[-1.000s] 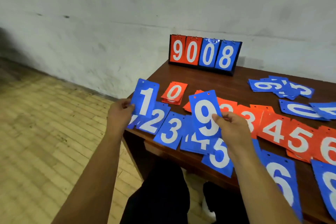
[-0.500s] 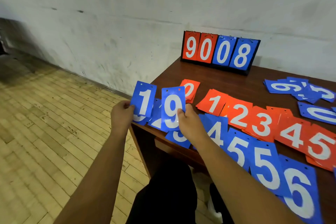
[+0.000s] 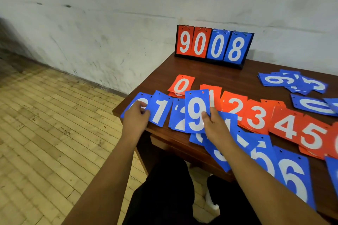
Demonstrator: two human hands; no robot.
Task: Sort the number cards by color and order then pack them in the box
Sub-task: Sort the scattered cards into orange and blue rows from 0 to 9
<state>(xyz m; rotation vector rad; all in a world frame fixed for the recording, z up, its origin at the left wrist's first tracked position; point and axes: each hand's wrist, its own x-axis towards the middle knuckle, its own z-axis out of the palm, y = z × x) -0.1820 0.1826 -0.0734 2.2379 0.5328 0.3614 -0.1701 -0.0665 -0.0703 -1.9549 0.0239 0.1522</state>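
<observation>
The blue 9 card [image 3: 196, 111] is pinched at its right edge by the right hand [image 3: 216, 127], above the blue row's low end. The left hand [image 3: 136, 119] rests on the blue 0 card [image 3: 140, 97]; a grip cannot be confirmed. The 9 should be carried past the blue 6 card [image 3: 294, 179], clear of laid cards.

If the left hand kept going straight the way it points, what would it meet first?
The left hand lies over the leftmost blue card; past it only bare table shows, then perhaps the scoreboard; depth is unclear.

Scoreboard [image 3: 214, 46] behind cards [image 3: 256, 117] on table [image 3: 210, 72]
</observation>
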